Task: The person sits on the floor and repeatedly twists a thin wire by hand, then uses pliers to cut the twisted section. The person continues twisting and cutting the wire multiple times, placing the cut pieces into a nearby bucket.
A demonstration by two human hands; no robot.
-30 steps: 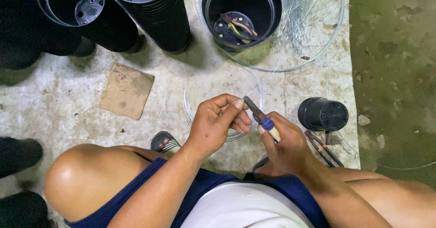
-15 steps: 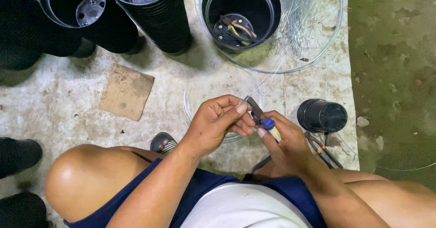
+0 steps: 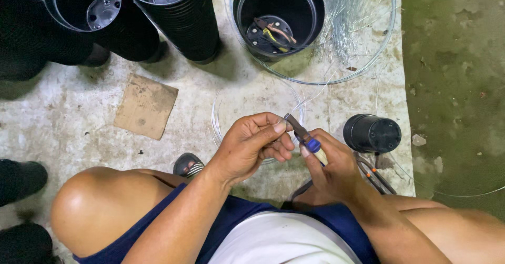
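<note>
Hands meet over bare concrete.
Right hand (image 3: 331,166) clasps blue-handled metal pliers (image 3: 304,135); left hand (image 3: 252,145) pinches thin clear wire (image 3: 223,103) at their tip.

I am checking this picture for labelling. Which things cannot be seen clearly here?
- Head view: the pliers jaws' tip is hidden by the left hand fingertips.
- What the jaws pinch is too thin to tell.
- The right hand covers most of the handles.
- The black pot stacks are cut off by the top edge.
</note>
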